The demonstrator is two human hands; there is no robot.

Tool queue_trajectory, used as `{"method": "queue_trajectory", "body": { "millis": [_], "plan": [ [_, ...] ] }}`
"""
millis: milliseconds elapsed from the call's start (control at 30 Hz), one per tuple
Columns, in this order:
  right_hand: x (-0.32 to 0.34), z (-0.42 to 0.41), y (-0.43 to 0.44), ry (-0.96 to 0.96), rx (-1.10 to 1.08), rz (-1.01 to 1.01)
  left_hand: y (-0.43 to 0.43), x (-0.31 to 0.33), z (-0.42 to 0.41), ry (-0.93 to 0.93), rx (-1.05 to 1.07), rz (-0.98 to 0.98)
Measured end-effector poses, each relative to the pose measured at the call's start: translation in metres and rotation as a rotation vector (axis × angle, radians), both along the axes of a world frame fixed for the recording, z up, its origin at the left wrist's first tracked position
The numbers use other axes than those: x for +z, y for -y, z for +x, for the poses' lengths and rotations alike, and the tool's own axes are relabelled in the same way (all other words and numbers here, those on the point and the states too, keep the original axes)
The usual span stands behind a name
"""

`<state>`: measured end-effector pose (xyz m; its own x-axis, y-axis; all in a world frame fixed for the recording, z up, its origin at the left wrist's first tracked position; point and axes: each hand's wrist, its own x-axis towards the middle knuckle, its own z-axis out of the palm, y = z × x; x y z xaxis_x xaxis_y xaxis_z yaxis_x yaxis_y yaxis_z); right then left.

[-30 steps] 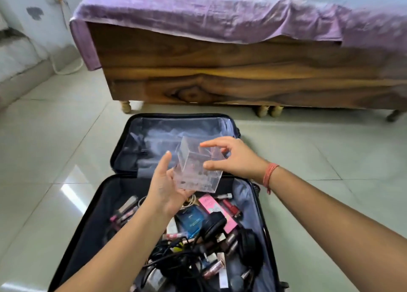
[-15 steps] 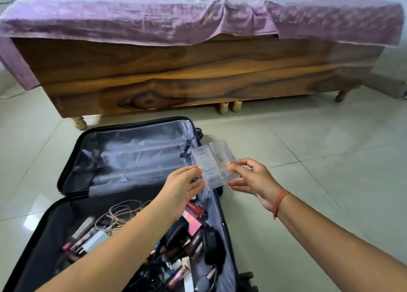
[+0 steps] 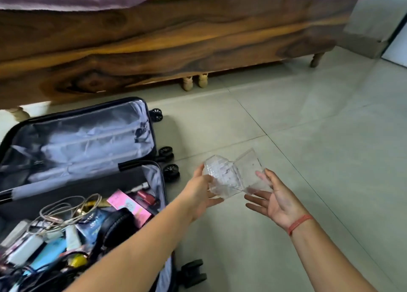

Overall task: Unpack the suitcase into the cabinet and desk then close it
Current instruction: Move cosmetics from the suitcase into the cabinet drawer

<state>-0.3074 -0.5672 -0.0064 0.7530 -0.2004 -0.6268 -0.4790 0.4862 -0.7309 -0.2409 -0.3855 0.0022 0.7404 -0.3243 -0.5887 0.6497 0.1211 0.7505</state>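
Beside the suitcase point(image 3: 77, 146), left hand point(image 3: 199, 196) grips clear box point(image 3: 229, 177), right hand point(image 3: 278, 200) cradles.

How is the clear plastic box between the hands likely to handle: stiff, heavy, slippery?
Probably stiff: the clear plastic box shows flat walls and sharp edges while gripped by the left hand. Likely light, since it looks empty and the right hand only supports it with open fingers. Its glossy walls may be slippery.
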Motion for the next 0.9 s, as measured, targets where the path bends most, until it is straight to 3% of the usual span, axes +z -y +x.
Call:
{"method": "queue_trajectory", "body": {
  "millis": [200,333,467,600,667,900],
  "plan": [
    [-0.066,-0.027,0.032,-0.108,0.096,0.109,0.016,-0.073,-0.039,-0.205,0.129,-0.067],
    [-0.087,-0.031,0.036,-0.182,0.158,0.022,0.017,-0.093,-0.055,-0.18,0.094,-0.015],
    [-0.096,-0.024,0.036,-0.199,0.088,-0.322,0.018,-0.109,-0.066,-0.187,0.12,0.18],
    [-0.104,-0.016,0.03,-0.238,0.057,-0.914,0.026,-0.116,-0.071,-0.052,0.127,0.608],
    [-0.099,-0.016,0.02,-0.23,0.094,-1.075,0.031,-0.111,-0.073,0.025,0.025,0.762],
    [-0.086,-0.014,-0.009,-0.18,0.336,-1.412,0.04,-0.083,-0.071,0.12,-0.043,0.827]
  ]
}}
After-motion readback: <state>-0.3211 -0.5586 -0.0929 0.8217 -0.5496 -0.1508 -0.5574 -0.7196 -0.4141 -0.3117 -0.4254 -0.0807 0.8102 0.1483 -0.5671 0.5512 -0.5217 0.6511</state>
